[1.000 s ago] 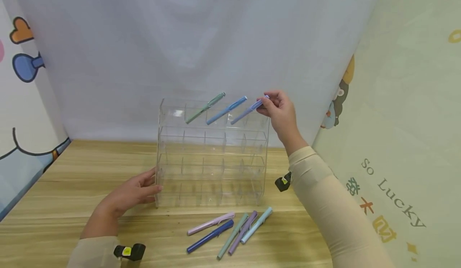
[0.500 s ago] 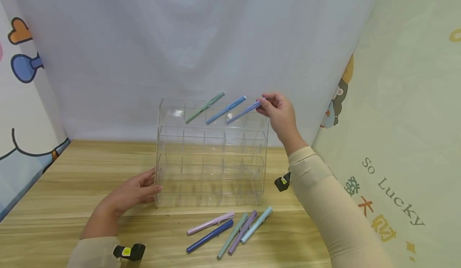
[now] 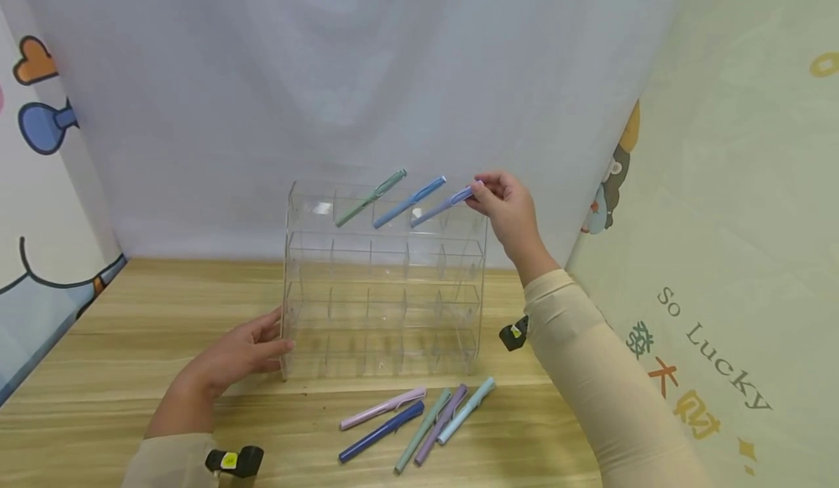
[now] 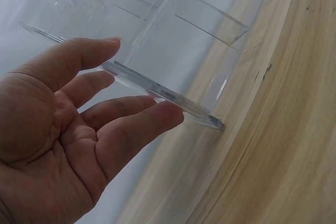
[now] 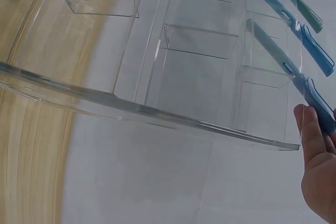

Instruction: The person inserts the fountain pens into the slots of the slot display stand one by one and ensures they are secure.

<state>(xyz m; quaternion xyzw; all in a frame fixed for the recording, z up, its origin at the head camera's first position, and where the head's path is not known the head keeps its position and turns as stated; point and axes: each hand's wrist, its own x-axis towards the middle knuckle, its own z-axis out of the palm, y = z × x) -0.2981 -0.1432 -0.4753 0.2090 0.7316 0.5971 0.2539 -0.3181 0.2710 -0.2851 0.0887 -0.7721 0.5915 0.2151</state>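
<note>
A clear acrylic pen rack with several tiers of compartments stands on the table. My right hand pinches the upper end of a lavender-blue pen. That pen lies slanted in the top tier, its lower end at a compartment to the right of the blue pen. Farther left leans a green pen, also in the top tier. My left hand holds the rack's left side panel low down. In the left wrist view its thumb reaches over the panel's edge, with the other fingers against the outer side.
In front of the rack, several pens lie on the wooden table: a pink pen, a navy pen, a green pen, a purple pen and a light blue pen. A pale curtain hangs behind.
My right hand has shifted slightly left and down with the lavender-blue pen, whose lower end has moved a little left. The left hand and the pens on the table stay put.
</note>
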